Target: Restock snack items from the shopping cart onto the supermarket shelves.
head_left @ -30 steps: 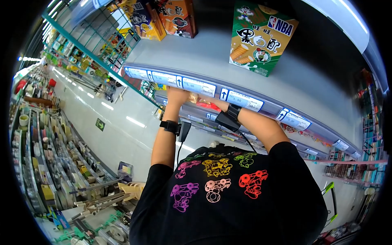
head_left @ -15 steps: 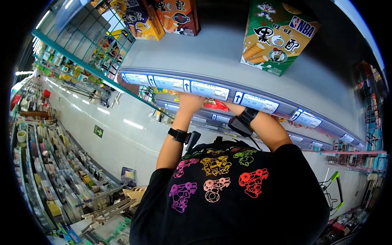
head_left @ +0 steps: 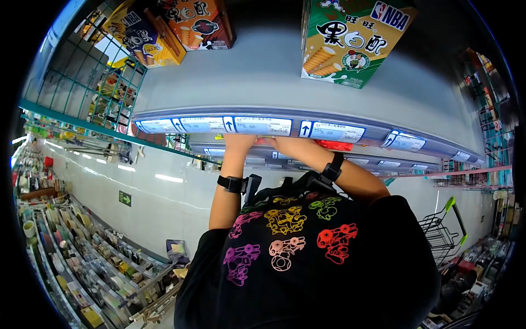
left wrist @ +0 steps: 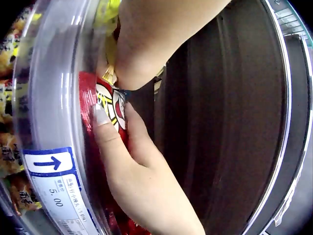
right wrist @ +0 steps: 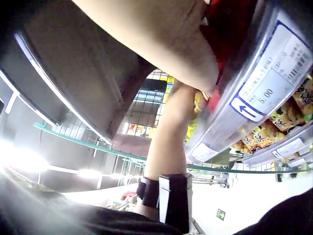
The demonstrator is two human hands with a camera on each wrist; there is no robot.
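Red snack bag [left wrist: 117,105], cartoon print, sits below the upper shelf [head_left: 257,77], just behind clear front lip [left wrist: 54,83]; 5.00 price tag [left wrist: 61,196] on the lip, to the right. R hand [left wrist: 142,171] has it: thumb on near face, index over far side, i.e. fingers pinching the bag. L hand [left wrist: 156,41] is at/near the bag's left end; fingertips hidden, can't tell if spread or gripping. Yellow pkt [left wrist: 106,17] just left, beside L hand.

Handling (my guess): light, soft film, prob air-filled, slick/shiny, contents likely crushable. Best hold = top edge or both ends, light squeeze; avoid pressing mid-bag or snagging film on the lip.
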